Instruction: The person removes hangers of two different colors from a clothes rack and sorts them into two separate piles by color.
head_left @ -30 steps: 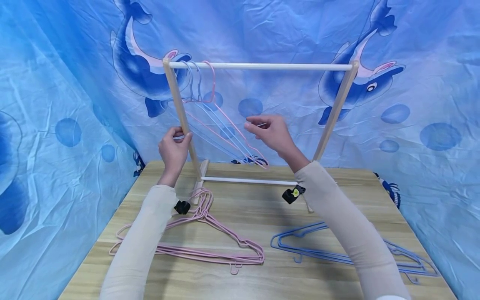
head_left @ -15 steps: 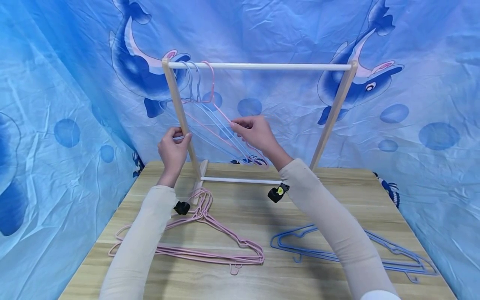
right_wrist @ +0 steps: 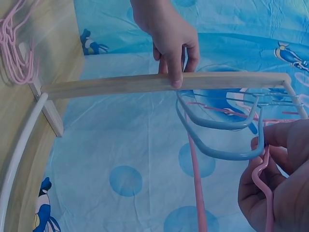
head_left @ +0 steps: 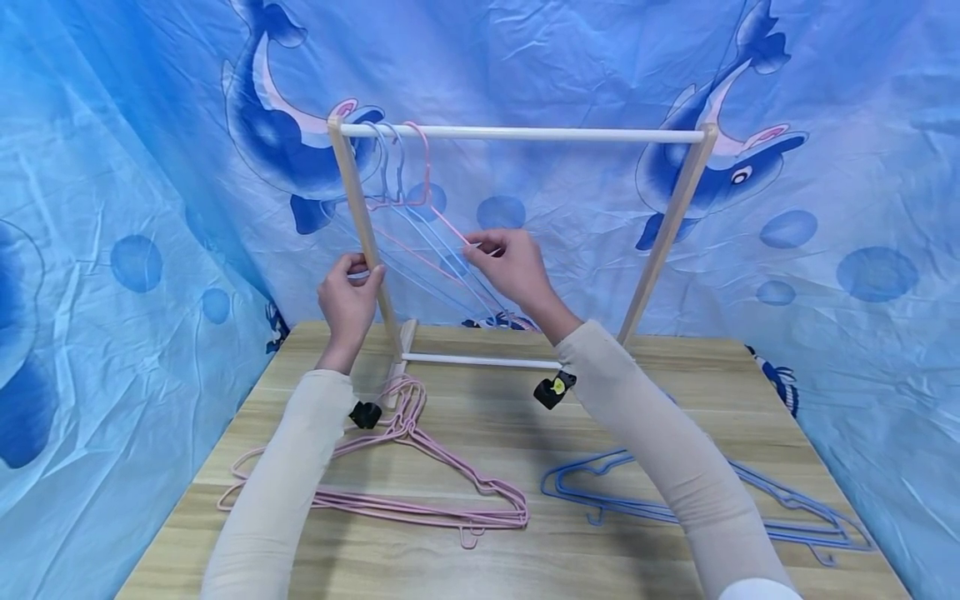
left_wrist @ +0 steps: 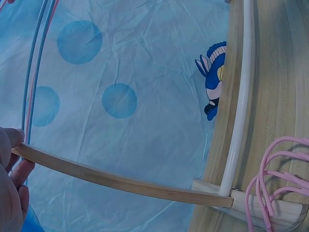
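Observation:
My left hand (head_left: 347,304) grips the left wooden post (head_left: 358,196) of a small clothes rack. The right wrist view shows its fingers around that post. My right hand (head_left: 513,267) pinches the sloping shoulder of a pink hanger (head_left: 428,171), whose hook sits over the rack's white top rod (head_left: 525,133). Two blue hangers (head_left: 401,171) hang left of it, close to the post. Seen from the right wrist, the pink hanger (right_wrist: 263,181) runs between thumb and fingers, beside the rounded ends of the blue hangers (right_wrist: 217,154). My right hand covers part of the pink hanger in the head view.
A pile of pink hangers (head_left: 420,504) lies on the wooden table (head_left: 420,575) at left, partly behind my left sleeve. Blue hangers (head_left: 637,507) lie at right, partly under my right forearm. A white lower bar (head_left: 487,362) joins the rack's feet. Blue dolphin-print cloth surrounds the table.
My right hand has moved left from beside the hanging hangers and taken hold of the pink one. That hanger's lower end has shifted slightly. The left hand stays on the post.

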`<state>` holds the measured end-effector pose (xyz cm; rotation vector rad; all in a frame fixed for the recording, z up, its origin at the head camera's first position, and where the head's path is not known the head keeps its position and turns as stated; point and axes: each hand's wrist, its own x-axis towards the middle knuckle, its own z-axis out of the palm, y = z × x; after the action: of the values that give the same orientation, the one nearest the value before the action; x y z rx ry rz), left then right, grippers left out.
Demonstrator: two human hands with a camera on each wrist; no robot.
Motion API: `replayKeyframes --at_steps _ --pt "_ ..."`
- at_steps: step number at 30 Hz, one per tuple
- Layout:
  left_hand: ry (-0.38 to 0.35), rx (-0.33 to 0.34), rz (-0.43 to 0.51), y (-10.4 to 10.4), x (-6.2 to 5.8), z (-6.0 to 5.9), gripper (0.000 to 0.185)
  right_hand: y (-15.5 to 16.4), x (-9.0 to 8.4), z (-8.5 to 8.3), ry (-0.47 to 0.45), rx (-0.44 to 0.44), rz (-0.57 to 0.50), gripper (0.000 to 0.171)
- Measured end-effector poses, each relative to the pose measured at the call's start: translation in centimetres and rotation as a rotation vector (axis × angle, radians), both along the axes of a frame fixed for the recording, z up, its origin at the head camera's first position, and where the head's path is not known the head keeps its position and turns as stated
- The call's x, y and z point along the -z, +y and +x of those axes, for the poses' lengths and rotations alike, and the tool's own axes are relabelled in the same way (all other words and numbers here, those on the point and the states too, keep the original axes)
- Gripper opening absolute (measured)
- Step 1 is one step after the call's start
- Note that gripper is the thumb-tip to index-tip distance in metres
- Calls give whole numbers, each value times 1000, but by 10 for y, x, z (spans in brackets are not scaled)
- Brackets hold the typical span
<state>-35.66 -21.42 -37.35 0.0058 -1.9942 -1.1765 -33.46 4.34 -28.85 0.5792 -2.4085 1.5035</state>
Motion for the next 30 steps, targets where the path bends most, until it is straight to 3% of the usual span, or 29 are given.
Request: replayKeyframes --at_steps 11,20,30 --pt "-7 -5 -5 -1 0 0 26 14 -13 6 70 39 1 24" --pt "-3 -1 -14 -1 -1 -1 25 43 -18 24 177 50 14 24" --pt "-12 -15 -14 -1 -3 -1 25 78 -14 44 322 125 67 22"
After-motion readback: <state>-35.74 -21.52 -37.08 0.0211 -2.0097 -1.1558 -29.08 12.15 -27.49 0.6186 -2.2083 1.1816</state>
